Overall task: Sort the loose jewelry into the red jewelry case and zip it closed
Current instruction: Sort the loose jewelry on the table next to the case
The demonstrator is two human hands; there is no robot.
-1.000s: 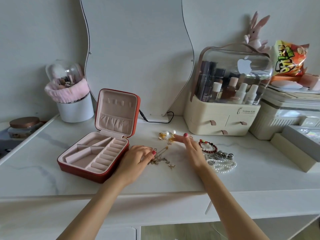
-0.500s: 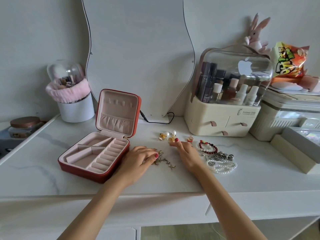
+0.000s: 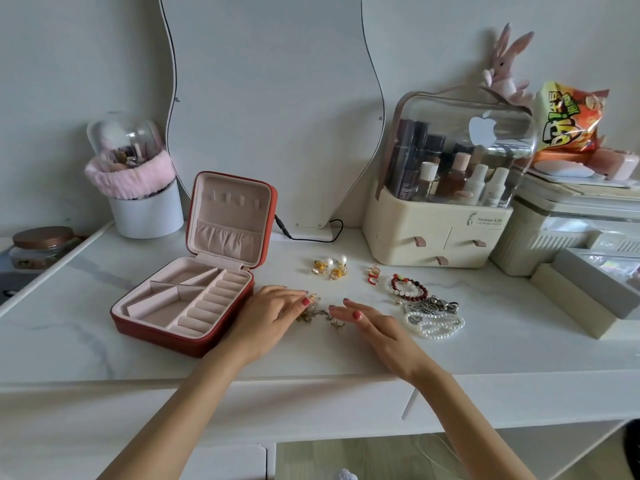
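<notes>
The red jewelry case (image 3: pixel 152 329) lies open on the white table, lid upright, its pink compartments bare. Just right of it, my left hand (image 3: pixel 268 315) rests palm down, fingertips touching a tangle of gold chain (image 3: pixel 313 313). My right hand (image 3: pixel 369 322) hovers flat beside that chain with straight fingers, holding nothing. Farther back lie pearl and gold earrings (image 3: pixel 330 266), small rings (image 3: pixel 374 274), a red and white bead bracelet (image 3: pixel 408 289), a silver chain (image 3: pixel 433 305) and a pearl strand (image 3: pixel 436 325).
A wavy mirror (image 3: pixel 277 98) stands behind the case, its black cable (image 3: pixel 311 237) trailing on the table. A cream cosmetics organizer (image 3: pixel 436 233) sits at the back right, boxes (image 3: pixel 585 292) beyond it. A white brush cup (image 3: pixel 147 213) stands at the back left.
My right hand has drawn back from the earrings toward me and now lies beside the gold chain. My left hand stays on the chain.
</notes>
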